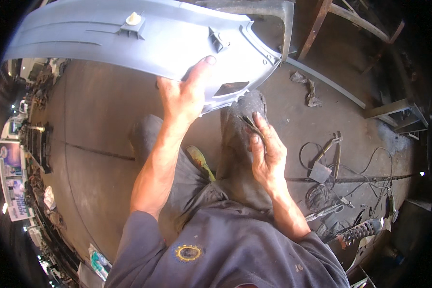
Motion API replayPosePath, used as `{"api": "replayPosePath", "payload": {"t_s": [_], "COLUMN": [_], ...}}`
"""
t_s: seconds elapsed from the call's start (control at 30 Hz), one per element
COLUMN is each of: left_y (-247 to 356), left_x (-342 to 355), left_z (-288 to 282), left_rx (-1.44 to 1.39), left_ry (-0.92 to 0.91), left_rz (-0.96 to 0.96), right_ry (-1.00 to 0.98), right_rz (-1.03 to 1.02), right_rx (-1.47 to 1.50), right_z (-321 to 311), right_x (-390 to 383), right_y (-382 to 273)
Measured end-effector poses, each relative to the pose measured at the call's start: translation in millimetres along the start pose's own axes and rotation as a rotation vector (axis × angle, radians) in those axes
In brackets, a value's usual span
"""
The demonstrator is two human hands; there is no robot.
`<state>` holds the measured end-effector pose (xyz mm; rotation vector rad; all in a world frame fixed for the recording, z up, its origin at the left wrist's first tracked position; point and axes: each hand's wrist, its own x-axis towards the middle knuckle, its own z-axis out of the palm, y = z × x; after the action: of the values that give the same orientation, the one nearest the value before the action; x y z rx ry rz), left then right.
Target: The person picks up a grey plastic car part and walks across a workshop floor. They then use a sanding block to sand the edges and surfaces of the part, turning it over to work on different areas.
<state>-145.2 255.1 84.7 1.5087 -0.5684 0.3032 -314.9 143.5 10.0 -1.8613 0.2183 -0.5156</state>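
A long, pale grey plastic trim panel (173, 45) spans the upper left, its ribbed back facing me. My left hand (183, 96) grips its lower edge, the thumb lying on the inner face and the fingers hidden beneath. Near that thumb the panel has a rectangular opening (231, 89); a cream plastic clip (133, 19) sits farther left. Just below the panel's right end, over my dusty knee (245, 103), my right hand (270, 156) pinches a thin, dark folded sheet (255, 129) that looks like sandpaper. The sheet is apart from the panel.
On the floor at right lie tangled cables (321, 194), a welding clamp (338, 144) and a shoe (362, 233). A crumpled rag (312, 91) rests near a metal frame (345, 84) at upper right. Parts and a banner (15, 180) line the left side.
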Motion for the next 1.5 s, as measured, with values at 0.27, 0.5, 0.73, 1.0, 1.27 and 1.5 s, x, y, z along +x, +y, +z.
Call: {"api": "replayPosePath", "payload": {"t_s": [0.27, 0.5, 0.73, 1.0, 1.27, 1.5], "left_y": [2.2, 5.0, 1.4, -0.5, -4.9, 5.2], "left_x": [-4.7, -9.3, -9.6, -24.1, -22.0, -22.7], "left_z": [8.0, 10.5, 6.3, -3.9, -8.7, -9.5], "left_rx": [-0.062, -0.011, 0.059, -0.049, -0.097, -0.080], "left_ry": [-0.007, 0.092, 0.152, -0.014, -0.156, -0.228], "left_rz": [-0.034, -0.007, -0.113, -0.029, 0.046, 0.015], "right_ry": [0.018, -0.155, -0.196, -0.158, -0.239, -0.222], "right_rz": [-0.029, 0.167, 0.220, -0.053, -0.114, 0.096], "right_rx": [-0.024, -0.257, -0.193, -0.243, -0.317, -0.249], "right_z": [35.1, 29.5, 24.4, 20.4, 12.5, 19.1], "right_x": [55.6, 61.5, 78.4, 65.0, 48.7, 40.0], "right_y": [21.7, -19.3, -22.8, -1.7, -26.2, -30.7]}}
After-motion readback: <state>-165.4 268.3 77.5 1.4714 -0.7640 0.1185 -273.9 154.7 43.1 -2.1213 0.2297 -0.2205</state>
